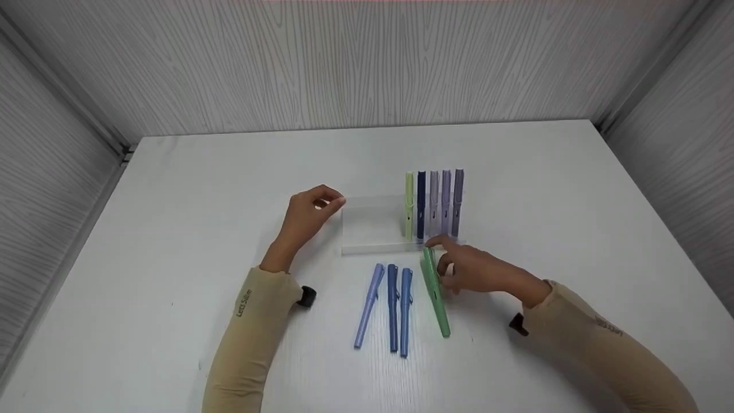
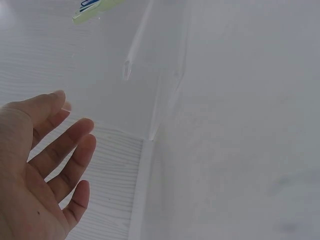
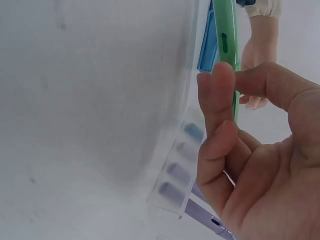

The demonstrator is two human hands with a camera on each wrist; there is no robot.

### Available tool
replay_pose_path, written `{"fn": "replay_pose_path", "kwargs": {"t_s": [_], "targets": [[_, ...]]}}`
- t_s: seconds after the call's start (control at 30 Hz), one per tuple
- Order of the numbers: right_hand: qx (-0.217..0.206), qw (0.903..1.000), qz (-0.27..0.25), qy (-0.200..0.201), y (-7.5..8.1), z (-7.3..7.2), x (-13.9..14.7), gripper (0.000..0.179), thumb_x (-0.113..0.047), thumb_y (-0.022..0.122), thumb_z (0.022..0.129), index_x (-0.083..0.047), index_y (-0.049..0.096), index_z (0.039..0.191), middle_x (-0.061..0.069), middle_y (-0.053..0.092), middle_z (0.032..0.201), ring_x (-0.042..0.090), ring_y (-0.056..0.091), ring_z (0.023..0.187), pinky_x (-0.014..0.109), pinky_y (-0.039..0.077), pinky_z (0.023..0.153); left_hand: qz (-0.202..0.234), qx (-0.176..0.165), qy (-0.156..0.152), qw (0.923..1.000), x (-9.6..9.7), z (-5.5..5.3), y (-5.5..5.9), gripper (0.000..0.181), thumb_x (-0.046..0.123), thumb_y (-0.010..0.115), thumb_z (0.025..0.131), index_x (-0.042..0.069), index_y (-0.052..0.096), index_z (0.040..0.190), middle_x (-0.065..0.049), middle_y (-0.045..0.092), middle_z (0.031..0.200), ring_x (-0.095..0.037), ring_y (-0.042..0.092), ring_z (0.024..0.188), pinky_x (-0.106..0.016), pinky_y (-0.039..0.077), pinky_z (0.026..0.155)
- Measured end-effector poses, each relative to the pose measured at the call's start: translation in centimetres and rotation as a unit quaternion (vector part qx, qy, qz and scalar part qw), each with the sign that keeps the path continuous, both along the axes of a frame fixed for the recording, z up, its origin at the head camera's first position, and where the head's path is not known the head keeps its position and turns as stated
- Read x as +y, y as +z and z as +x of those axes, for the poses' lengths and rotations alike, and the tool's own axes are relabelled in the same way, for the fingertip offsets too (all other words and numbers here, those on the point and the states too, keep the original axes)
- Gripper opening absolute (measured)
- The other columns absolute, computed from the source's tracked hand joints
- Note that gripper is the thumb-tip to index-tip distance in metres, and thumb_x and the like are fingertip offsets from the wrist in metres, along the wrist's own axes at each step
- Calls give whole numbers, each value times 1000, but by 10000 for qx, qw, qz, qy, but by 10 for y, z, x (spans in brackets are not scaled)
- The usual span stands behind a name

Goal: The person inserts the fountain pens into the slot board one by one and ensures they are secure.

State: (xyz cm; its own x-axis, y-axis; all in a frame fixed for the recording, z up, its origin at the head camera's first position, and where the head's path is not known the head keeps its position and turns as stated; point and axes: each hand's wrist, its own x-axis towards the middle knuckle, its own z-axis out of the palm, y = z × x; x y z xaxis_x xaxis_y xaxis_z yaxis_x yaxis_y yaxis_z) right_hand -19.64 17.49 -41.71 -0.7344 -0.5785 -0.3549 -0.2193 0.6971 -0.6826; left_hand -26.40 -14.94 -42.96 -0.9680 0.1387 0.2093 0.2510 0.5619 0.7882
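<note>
At the corner of a clear plastic pen stand (image 1: pixel 373 248), my left hand (image 1: pixel 309 209) pinches the edge between thumb and forefinger. In the left wrist view that hand (image 2: pixel 47 155) has its other fingers loosely bent, apart from the clear panel (image 2: pixel 115 100). My right hand (image 1: pixel 473 267) holds a green pen (image 1: pixel 437 295) near its upper end, in front of the stand. Seen from the right wrist, thumb and fingers pinch the green pen (image 3: pixel 226 30). Upright in the stand's right part are a lime pen (image 1: pixel 409 215), a navy pen (image 1: pixel 421 212) and several purple pens (image 1: pixel 446 201).
On the white table (image 1: pixel 545 189), left of the green pen, lie a periwinkle pen (image 1: pixel 369 307), a dark blue pen (image 1: pixel 393 310) and a lighter blue pen (image 1: pixel 405 315). Grey wood-grain panels (image 1: pixel 367 63) close off the back and sides.
</note>
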Motion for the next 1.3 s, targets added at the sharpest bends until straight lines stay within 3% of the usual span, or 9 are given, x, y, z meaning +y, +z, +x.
{"fn": "replay_pose_path", "kwargs": {"t_s": [0.3, 0.8, 1.07, 1.3], "targets": [[-252, 9968, -710, -261, -5, -6, 4, 63, -3, 59, 88, -13, 24, 140, 11, 64, 96, 16, 57, 66, 29, 52, 60, 24, -22, -52, 10000, 2, -1, -1, 26, 32, 65, 93, 10, 71, 105, -7, 72, 103, -22, 65, 94, -35, 53, 84], [-52, 9881, -1444, -527, 11, -13, 10, 63, -3, 58, 88, -9, 22, 139, 14, 59, 91, 18, 54, 61, 27, 49, 55, 2, 56, -78, 10000, 2, -3, 0, 25, 32, 65, 93, 11, 71, 104, -7, 72, 102, -22, 65, 94, -36, 52, 85], [209, 9879, -1418, -596, 20, -16, 7, 64, -6, 59, 88, -9, 21, 139, 15, 62, 92, 25, 56, 70, 25, 49, 61, 60, 91, -56, 9999, 0, -1, 0, 23, 31, 66, 93, 11, 72, 103, -7, 72, 101, -22, 65, 94, -36, 52, 86], [532, 9820, -1690, -648, 30, -20, 2, 63, -5, 61, 88, -9, 22, 138, 10, 58, 86, 16, 52, 64, 26, 49, 59, 40, 84, -49, 9999, -1, -1, 0, 23, 31, 65, 93, 11, 72, 103, -6, 72, 101, -21, 65, 93, -36, 52, 86]]}}
